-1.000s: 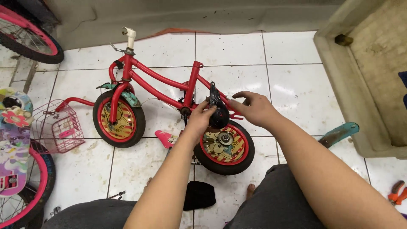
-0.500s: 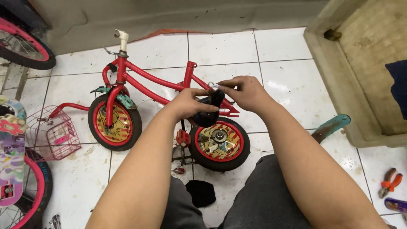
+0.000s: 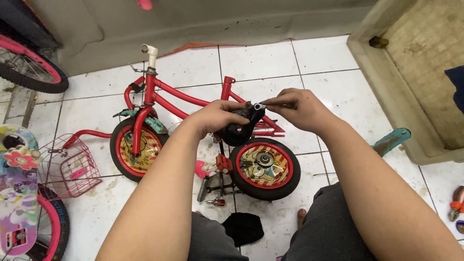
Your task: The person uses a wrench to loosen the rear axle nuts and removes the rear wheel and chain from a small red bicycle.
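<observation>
Since the earlier frame both hands had drawn closer over the rear wheel (image 3: 265,166). The left hand (image 3: 216,117) was closed around the black part (image 3: 240,126), and the right hand (image 3: 296,109) pinched a small silver bolt (image 3: 258,106) at its top. I judged the bolt could slip and roll across the tiled floor (image 3: 338,87). The black part looked glossy and curved. Behind stood the red bicycle frame (image 3: 179,96).

Setting: informal bicycle repair spot, white tiled floor (image 3: 338,63). Landmark: small red children's bicycle (image 3: 193,130), seatless. Left of it: detached pink basket (image 3: 67,166), larger pink-rimmed wheels (image 3: 29,72). Far right of it: pliers (image 3: 454,203) on floor.
</observation>
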